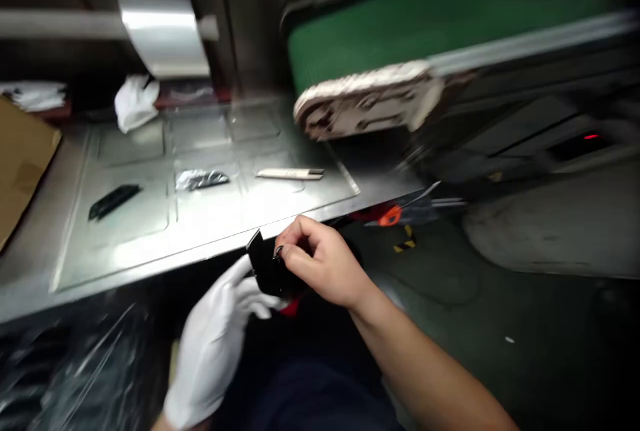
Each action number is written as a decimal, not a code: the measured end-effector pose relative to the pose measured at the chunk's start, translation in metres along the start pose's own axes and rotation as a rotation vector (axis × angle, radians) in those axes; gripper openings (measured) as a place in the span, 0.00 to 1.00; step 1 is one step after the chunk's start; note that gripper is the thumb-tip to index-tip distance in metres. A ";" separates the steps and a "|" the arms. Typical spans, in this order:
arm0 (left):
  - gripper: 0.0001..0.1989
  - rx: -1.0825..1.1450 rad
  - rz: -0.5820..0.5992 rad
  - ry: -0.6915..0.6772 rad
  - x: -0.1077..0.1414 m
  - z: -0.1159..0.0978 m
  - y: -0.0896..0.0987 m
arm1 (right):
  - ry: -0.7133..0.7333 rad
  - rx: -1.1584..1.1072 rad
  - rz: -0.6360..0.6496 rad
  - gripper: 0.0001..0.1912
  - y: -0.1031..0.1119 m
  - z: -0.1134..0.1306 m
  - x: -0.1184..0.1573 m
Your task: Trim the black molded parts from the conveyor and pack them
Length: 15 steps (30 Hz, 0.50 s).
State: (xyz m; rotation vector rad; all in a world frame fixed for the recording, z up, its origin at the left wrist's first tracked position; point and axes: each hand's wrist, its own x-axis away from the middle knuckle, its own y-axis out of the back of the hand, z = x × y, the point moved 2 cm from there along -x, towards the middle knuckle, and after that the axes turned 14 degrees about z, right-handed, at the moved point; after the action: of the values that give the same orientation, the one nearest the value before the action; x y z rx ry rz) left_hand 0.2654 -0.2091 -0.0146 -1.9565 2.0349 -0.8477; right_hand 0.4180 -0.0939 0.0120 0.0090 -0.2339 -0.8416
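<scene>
My left hand (215, 331), in a white glove, grips a glossy black part (261, 261) in front of the table's near edge. The part looks like a small plastic piece; its lower side is lost against the dark background. My bare right hand (320, 261) is pinched at the part's right side, thumb against forefinger, on a small dark bit I cannot make out. On the metal table top (135, 251) beyond my hands lie a black plastic piece (114, 202), a clear-wrapped black piece (203, 179) and a beige pen-like cutter (290, 173).
A green conveyor belt (400, 24) juts in at the upper right. A cardboard box (23, 157) stands at the left edge. White crumpled cloth (136, 103) lies at the back, below a film roll (163, 34). Plastic-covered black trays (70, 371) are at lower left; orange-handled scissors (391, 215) hang low right.
</scene>
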 end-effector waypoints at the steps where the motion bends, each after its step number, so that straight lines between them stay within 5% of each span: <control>1: 0.25 0.064 0.003 0.055 0.003 0.016 0.006 | -0.052 -0.030 0.014 0.03 -0.014 -0.018 0.004; 6: 0.25 0.278 0.111 0.115 0.012 0.054 0.026 | -0.126 -0.085 0.030 0.04 -0.045 -0.062 0.017; 15: 0.21 0.318 0.125 0.059 0.019 0.037 0.015 | -0.141 -0.114 0.056 0.04 -0.051 -0.051 0.029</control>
State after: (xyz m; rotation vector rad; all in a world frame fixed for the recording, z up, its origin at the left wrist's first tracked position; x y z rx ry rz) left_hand 0.2699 -0.2376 -0.0480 -1.6356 1.8911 -1.1312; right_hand 0.4096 -0.1539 -0.0371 -0.1633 -0.3173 -0.7991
